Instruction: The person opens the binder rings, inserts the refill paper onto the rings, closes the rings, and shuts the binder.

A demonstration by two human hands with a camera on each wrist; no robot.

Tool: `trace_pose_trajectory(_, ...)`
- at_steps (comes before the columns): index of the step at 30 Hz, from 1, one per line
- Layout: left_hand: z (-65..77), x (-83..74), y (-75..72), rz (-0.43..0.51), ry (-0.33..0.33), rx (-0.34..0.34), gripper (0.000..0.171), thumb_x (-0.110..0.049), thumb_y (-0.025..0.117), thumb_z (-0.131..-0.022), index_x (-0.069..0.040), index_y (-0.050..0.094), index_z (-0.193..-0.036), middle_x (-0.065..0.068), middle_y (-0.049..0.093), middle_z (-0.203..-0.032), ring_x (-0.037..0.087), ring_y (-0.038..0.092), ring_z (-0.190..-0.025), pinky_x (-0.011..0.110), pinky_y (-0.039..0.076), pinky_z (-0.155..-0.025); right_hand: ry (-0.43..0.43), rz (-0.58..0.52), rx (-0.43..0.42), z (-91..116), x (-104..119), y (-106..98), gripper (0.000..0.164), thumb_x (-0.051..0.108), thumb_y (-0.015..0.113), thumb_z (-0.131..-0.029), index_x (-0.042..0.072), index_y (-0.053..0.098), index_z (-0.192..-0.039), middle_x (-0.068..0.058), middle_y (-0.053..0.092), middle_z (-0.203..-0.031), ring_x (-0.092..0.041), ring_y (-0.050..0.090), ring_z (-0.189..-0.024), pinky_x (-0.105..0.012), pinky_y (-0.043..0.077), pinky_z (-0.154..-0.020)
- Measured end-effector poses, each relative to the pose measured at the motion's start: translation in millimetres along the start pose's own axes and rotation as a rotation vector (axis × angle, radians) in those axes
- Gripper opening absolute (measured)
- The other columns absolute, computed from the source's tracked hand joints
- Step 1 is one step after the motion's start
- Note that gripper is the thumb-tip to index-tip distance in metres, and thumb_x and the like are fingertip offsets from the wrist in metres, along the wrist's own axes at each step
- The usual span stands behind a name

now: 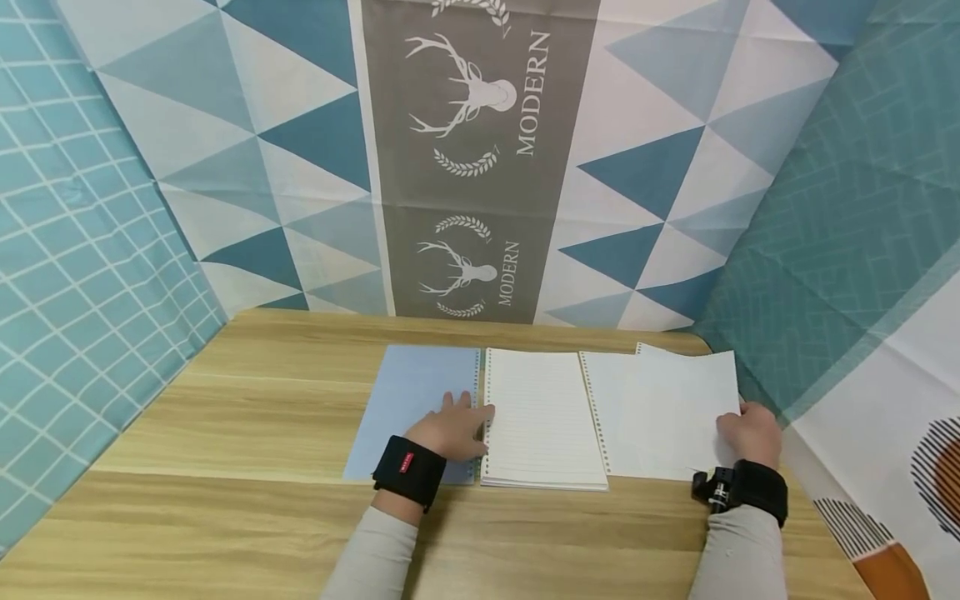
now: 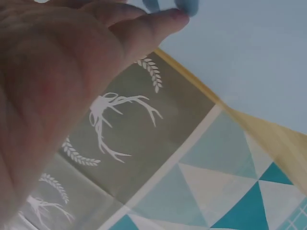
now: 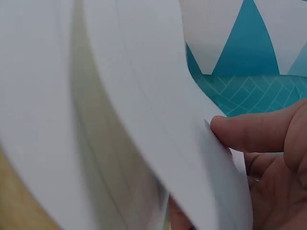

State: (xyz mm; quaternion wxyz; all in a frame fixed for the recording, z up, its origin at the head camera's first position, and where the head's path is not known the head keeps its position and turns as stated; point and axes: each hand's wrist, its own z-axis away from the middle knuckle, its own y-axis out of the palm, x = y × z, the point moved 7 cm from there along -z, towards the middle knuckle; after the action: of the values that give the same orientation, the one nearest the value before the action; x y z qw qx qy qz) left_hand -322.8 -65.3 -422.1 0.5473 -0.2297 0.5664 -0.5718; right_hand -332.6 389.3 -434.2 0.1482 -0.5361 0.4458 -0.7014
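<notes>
My left hand lies over the right edge of a blue punched sheet, its fingers spread and its fingertips at the left edge of a stack of lined white paper. In the left wrist view the hand shows from the palm side, with its fingertips close to the pale blue surface. At the right, my right hand pinches the edge of a loose-leaf paper sheet between thumb and fingers. The right wrist view shows the thumb on the bent sheet, with another sheet beside it.
Under the pinched sheet, another white punched sheet lies beside the lined stack. Everything lies on a wooden table. A patterned cloth hangs behind its far edge, and a green cloth borders the right.
</notes>
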Motion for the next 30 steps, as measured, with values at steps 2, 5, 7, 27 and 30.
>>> trace_pose_trajectory(2,-0.2,2.5,0.0,0.031,-0.005,0.018,0.066,-0.028,0.069,-0.096,-0.019,0.043,-0.156,0.025,0.024,-0.166,0.051,0.015,-0.155,0.068,0.027,-0.119,0.004,0.000,0.027,-1.4,1.5,-0.9,0.052,0.012,0.041,-0.092,-0.016,0.050,-0.135,-0.042,0.047,-0.136,-0.057,0.050,-0.113,-0.065,0.044,-0.098)
trace_pose_trajectory(5,-0.8,3.8,-0.5,0.054,-0.019,0.029,0.070,-0.029,0.072,-0.094,-0.020,0.043,-0.156,0.024,0.022,-0.167,0.050,0.014,-0.155,0.066,0.026,-0.120,0.010,-0.008,0.081,-2.2,6.2,-2.1,0.057,0.010,0.037,-0.093,-0.016,0.042,-0.143,-0.042,0.040,-0.145,-0.059,0.044,-0.125,-0.067,0.040,-0.104)
trace_pose_trajectory(7,-0.4,3.8,-0.9,0.063,-0.029,0.034,0.072,-0.029,0.073,-0.093,-0.019,0.042,-0.157,0.023,0.021,-0.168,0.049,0.014,-0.156,0.065,0.025,-0.121,0.016,-0.021,0.122,-2.1,9.0,-2.4,0.059,0.009,0.036,-0.093,-0.016,0.037,-0.146,-0.042,0.036,-0.148,-0.060,0.040,-0.129,-0.067,0.038,-0.106)
trace_pose_trajectory(27,6.0,5.0,-0.9,0.068,-0.054,0.074,0.089,-0.036,0.082,-0.084,-0.020,0.036,-0.159,0.021,0.019,-0.169,0.046,0.014,-0.157,0.069,0.028,-0.117,0.081,-0.255,0.114,8.3,23.8,-13.7,0.058,0.006,0.037,-0.100,-0.013,0.025,-0.154,-0.037,0.028,-0.158,-0.053,0.027,-0.147,-0.064,0.024,-0.120)
trace_pose_trajectory(30,6.6,6.9,-7.0,0.102,-0.038,0.046,0.081,-0.041,0.072,-0.092,-0.017,0.034,-0.160,0.023,0.020,-0.168,0.047,0.015,-0.156,0.068,0.027,-0.118,0.094,-0.327,0.097,10.0,26.1,-16.9,0.058,0.006,0.036,-0.102,-0.011,0.023,-0.156,-0.036,0.026,-0.160,-0.051,0.026,-0.148,-0.063,0.024,-0.121)
